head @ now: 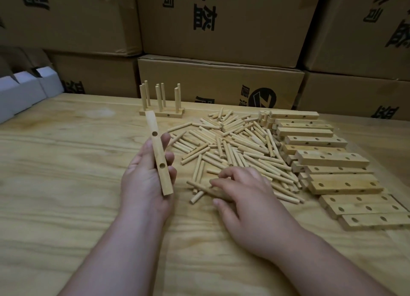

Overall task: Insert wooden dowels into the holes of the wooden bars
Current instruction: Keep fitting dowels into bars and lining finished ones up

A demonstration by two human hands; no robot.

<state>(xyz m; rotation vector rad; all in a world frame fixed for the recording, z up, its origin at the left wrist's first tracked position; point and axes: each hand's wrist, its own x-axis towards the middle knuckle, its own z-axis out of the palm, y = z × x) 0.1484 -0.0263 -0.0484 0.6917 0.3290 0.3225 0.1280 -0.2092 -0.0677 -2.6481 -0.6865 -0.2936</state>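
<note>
My left hand holds a wooden bar above the table, its far end pointing away and two empty holes showing on its upper face. My right hand lies on the near edge of a heap of loose wooden dowels, fingers curled over one dowel at the pile's front. To the right lies a stack of drilled wooden bars. At the back stand bars fitted with several upright dowels.
The work happens on a light wooden table. Stacked brown cardboard boxes form a wall behind it. White folded cartons sit at the far left corner.
</note>
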